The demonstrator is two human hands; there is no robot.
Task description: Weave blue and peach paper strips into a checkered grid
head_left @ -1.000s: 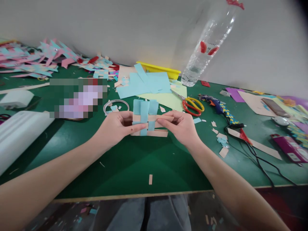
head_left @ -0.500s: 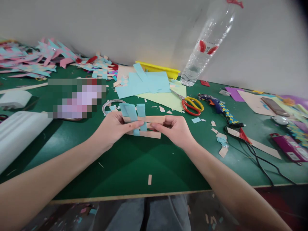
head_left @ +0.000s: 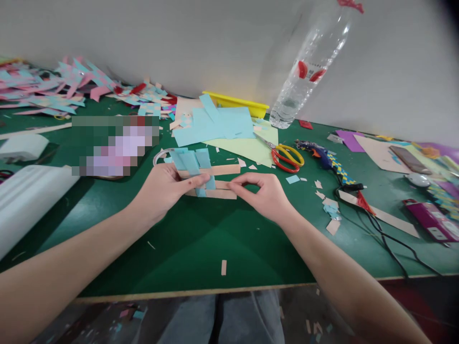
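Observation:
A small piece of paper weaving, with light blue strips (head_left: 190, 161) crossing peach paper strips (head_left: 225, 169), is held up above the green table. My left hand (head_left: 163, 188) grips its left side, thumb lying over the front and the other fingers hidden behind. My right hand (head_left: 263, 191) pinches the right end of the middle peach strip (head_left: 223, 185) between thumb and forefinger. The upper and lower peach strips stick out to the right, free of that hand. Behind the weaving, a white tape roll (head_left: 159, 156) is partly covered.
Scissors (head_left: 287, 157) with red and yellow handles lie beyond my right hand. Blue paper sheets (head_left: 222, 122), a yellow tray (head_left: 236, 102) and a tilted plastic bottle (head_left: 308, 71) stand behind. Paper scraps (head_left: 332, 210) and a black cable (head_left: 383, 234) lie right; a white object (head_left: 36, 200) lies left.
The weaving has shifted slightly left and up with my left hand. My right hand has gone from gripping the upper and middle strips to pinching only the middle one.

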